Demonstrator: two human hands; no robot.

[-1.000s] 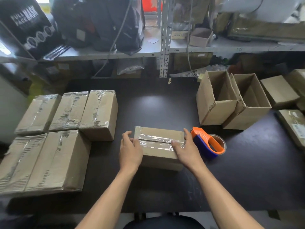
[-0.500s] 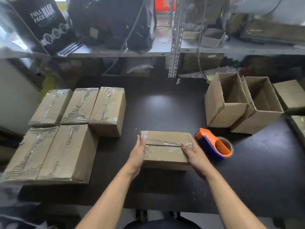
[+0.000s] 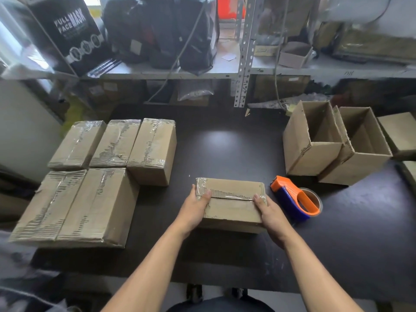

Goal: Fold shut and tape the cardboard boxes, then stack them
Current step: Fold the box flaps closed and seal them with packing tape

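A small cardboard box (image 3: 231,207), closed and with clear tape along its top seam, sits on the black table (image 3: 225,143) in front of me. My left hand (image 3: 194,210) grips its left end, thumb on the top. My right hand (image 3: 270,215) grips the right end the same way. An orange and blue tape dispenser (image 3: 292,199) lies just right of the box. Several taped boxes (image 3: 90,199) lie packed together at the left, in two rows.
Two open, untaped boxes (image 3: 313,140) (image 3: 362,152) stand at the back right, with more cardboard (image 3: 400,131) beyond them. A metal shelf (image 3: 243,70) with bags and cartons runs behind the table.
Both hands slid off the box's taped top to its two ends and now grip it there. The box has stayed in place.
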